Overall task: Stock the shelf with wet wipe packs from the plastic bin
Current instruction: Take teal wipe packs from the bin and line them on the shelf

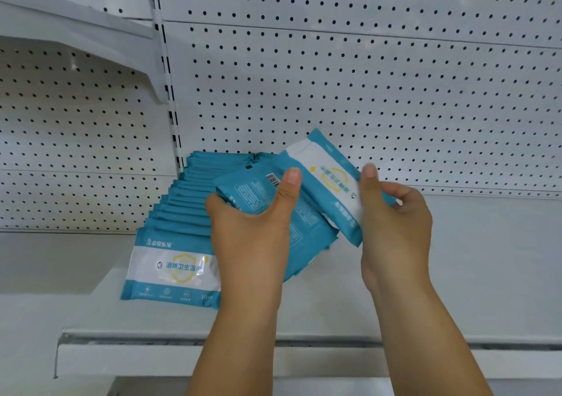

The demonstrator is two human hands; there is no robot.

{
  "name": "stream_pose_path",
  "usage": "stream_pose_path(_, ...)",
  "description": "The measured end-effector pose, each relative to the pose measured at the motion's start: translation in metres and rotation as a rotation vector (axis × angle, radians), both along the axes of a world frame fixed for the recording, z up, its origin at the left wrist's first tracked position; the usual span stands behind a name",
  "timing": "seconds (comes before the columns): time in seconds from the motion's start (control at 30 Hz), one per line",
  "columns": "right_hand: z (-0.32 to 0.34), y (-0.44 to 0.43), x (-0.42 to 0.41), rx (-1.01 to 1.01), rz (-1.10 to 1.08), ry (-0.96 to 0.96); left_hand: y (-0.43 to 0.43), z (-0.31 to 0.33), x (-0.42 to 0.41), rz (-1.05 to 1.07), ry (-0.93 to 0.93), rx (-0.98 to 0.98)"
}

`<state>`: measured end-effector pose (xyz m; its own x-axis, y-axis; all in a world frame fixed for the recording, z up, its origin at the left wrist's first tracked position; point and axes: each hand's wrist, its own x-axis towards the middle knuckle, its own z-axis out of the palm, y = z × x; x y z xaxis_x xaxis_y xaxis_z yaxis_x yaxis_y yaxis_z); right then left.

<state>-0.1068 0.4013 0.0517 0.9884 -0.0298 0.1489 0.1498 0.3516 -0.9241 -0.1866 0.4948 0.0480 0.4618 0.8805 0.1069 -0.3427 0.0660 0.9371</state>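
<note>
Hazards at this step follow from how the stock is held and how it stands.

Grip state: my left hand (252, 237) is curled round a loose stack of packs (252, 193), with the thumb on top and the backs and barcode facing up. My right hand (395, 222) pinches a single pack (331, 179) by one end between thumb and fingers. This pack is printed face up, tilted across the centre of the frame, and overlaps the stack. The plastic bin is not in view.

Stock location: a row of packs (182, 213) stands on the shelf (456, 274) at left centre. Each pack leans on the next, and the front pack faces me.

1. The stack fans out at its lower edge. Drawing one pack off may drag its neighbours, which could then slide out onto the shelf.
2. The pinch covers only the end of the single pack. The film looks slick, so a quick swing may let it slip.
3. The row leans. My left wrist is close beside it, and a knock may topple it toward the shelf's front edge.
4. The stack lies back-up. Unless I turn each pack, it goes in facing the wrong way.
</note>
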Motion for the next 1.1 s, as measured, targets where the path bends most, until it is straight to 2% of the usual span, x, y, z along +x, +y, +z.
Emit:
stream_pose_path(0.2,0.006,-0.002,-0.005,-0.244,0.212,-0.141,0.005,0.002,-0.004,-0.035,-0.037,0.033)
stream_pose_path(0.37,0.005,-0.017,0.0,-0.331,0.41,-0.15,0.009,0.001,-0.009,-0.14,0.006,0.116)
stream_pose_path(0.5,0.001,-0.013,0.0,-0.263,0.447,-0.074,0.006,-0.001,-0.007,-0.125,0.032,0.145)
stream_pose_path(0.63,-0.005,-0.009,0.006,-0.048,0.34,0.073,0.001,0.001,-0.005,-0.206,0.062,0.12)
stream_pose_path(0.77,-0.009,-0.009,0.013,0.1,0.38,0.22,-0.004,-0.003,-0.001,-0.259,0.119,0.156)
stream_pose_path(0.93,-0.012,-0.012,0.024,0.101,0.456,0.205,0.004,-0.006,0.0,-0.091,0.081,0.153)
stream_pose_path(1.1,-0.02,-0.018,0.031,-0.053,0.539,0.173,0.013,-0.004,-0.003,0.025,0.01,0.131)
